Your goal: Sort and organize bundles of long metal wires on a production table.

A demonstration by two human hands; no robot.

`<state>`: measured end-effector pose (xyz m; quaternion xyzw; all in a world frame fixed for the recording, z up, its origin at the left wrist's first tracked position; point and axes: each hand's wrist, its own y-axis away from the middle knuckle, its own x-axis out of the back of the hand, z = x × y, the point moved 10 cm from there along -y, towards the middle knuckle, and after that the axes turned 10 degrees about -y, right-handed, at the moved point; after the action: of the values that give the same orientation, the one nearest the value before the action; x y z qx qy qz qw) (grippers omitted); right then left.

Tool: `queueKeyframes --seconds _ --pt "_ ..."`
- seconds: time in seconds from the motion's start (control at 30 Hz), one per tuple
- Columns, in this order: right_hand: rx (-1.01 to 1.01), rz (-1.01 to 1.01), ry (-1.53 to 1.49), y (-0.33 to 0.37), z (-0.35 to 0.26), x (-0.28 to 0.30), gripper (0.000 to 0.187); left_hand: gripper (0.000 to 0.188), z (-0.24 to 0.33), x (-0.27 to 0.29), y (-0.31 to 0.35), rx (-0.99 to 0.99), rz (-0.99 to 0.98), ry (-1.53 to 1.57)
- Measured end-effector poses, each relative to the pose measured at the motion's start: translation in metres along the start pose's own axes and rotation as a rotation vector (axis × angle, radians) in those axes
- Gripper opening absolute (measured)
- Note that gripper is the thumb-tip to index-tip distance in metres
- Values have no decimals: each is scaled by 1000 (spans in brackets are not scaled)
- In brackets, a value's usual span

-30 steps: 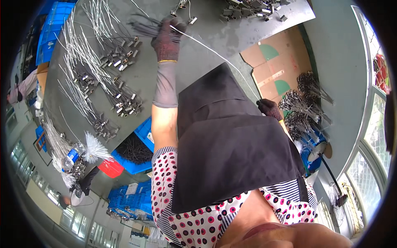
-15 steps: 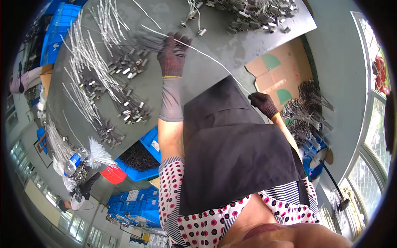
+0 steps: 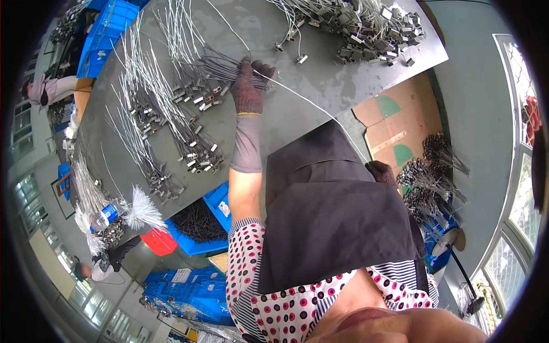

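My left hand, in a dark knitted glove with a grey sleeve, is closed round a bundle of thin black wires above the table. A long white cable runs from this hand down to the right, past the edge of my black apron. Its lower end reaches my gloved right hand, which is closed on it beside the apron; the fingertips are partly hidden. Left of my left hand lie rows of cables with white strands, dark lower parts and small metal connectors.
A heap of cables with connectors covers the table's far right corner. Cardboard and upright cable bundles stand on the right. A blue crate of black wires and a red bin are below the table's left edge.
My right hand has moved toward me and slightly right, drawing the white cable along. The cable's far end, which stuck out beyond my left hand, has slid back to that hand.
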<state>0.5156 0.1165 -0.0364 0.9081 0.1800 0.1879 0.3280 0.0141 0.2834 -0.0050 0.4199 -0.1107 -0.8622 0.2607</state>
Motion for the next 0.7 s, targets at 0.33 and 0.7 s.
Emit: queueKeyframes --seconds 0.33,0.7 --pt "330 -57 25 -71 -133 -58 43 25 -76 -34 53 206 -104 -387" --pt "909 69 369 -157 -342 -154 27 19 -59 -49 32 -408 -328 -1556"
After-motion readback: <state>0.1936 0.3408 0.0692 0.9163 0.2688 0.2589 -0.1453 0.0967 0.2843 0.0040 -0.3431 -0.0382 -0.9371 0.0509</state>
